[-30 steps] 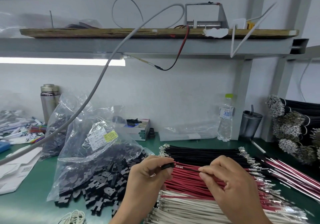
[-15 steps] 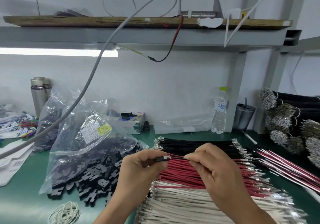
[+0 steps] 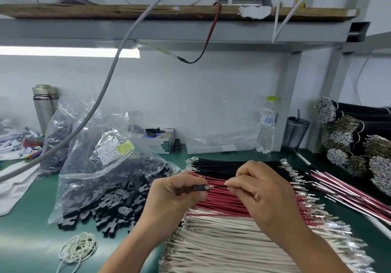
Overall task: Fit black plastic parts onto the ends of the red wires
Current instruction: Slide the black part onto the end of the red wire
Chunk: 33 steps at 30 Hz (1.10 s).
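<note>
**Two hands joined over the red wires**

Head view. Held up above the wire piles, just below centre: left hand curled, pinching a small black plastic part between thumb and forefinger; right hand curled too, pinching a single wire by its end. Wire's metal tip touching the part's open end, how far in impossible to tell. Wire looks dark in the short stretch showing between the fingertips.

Directly beneath the hands, a flat layer of red wires on the green bench. At 12 o'clock from that layer, black wires; at 6 o'clock, white wires. Silver terminals at both ends of all three.

At 9 o'clock from the hands, a clear plastic bag lying open, loose black parts spilling out of its mouth onto the bench. At 7 o'clock, a coil of white cord. At 3 o'clock, more red wires lying diagonally. At 1 o'clock, against the wall, an upright water bottle beside a dark cup. At 10 o'clock, far off, a steel flask.
</note>
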Tool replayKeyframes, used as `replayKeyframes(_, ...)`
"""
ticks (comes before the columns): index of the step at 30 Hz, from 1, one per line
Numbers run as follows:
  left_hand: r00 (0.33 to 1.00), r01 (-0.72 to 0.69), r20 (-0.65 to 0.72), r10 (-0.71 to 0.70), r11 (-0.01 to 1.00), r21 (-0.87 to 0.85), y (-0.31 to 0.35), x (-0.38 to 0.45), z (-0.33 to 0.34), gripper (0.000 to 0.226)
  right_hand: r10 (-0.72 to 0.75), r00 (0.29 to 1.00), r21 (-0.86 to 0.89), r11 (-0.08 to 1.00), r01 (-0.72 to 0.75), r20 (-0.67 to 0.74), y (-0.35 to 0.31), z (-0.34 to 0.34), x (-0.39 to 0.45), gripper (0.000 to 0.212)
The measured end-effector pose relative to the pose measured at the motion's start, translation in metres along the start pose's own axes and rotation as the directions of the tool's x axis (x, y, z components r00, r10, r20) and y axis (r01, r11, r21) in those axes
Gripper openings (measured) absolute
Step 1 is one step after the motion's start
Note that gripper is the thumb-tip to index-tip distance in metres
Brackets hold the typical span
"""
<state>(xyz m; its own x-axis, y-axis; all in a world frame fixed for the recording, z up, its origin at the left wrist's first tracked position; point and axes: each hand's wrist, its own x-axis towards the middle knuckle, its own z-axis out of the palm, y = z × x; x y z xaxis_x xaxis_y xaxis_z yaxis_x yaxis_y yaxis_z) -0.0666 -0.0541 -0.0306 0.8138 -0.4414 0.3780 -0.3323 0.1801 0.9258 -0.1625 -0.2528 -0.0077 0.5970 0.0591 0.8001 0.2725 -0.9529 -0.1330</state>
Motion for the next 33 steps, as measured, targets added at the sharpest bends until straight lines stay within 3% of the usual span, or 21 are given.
replayKeyframes(5,1.000,0.012,-0.001,-0.012,1.000,0.029,0.004,-0.001,-0.002,0.023,-0.014,0.999,0.038,0.999,0.013,0.042,-0.001,-0.001,-0.001,0.020)
replayKeyframes(14,0.991,0.115,0.077,-0.108,0.988,-0.101,0.007,-0.005,0.000,0.022,-0.040,0.999,-0.019,0.999,0.039,-0.027,0.002,-0.005,0.003,0.013)
replayKeyframes(24,0.990,0.114,0.095,-0.108,0.992,-0.062,0.006,-0.004,-0.001,0.022,-0.065,0.996,0.021,0.998,0.064,0.053,0.005,-0.008,0.004,0.012)
replayKeyframes(29,0.985,0.132,0.124,-0.121,0.988,-0.081,0.006,-0.004,-0.004,0.023,0.084,0.992,0.290,0.951,-0.107,0.092,0.004,-0.003,0.003,0.010)
replayKeyframes(33,0.993,0.085,0.080,-0.088,0.995,0.046,0.002,-0.004,0.000,0.020,0.043,0.994,0.133,0.990,-0.056,0.099,-0.003,0.004,0.000,0.006)
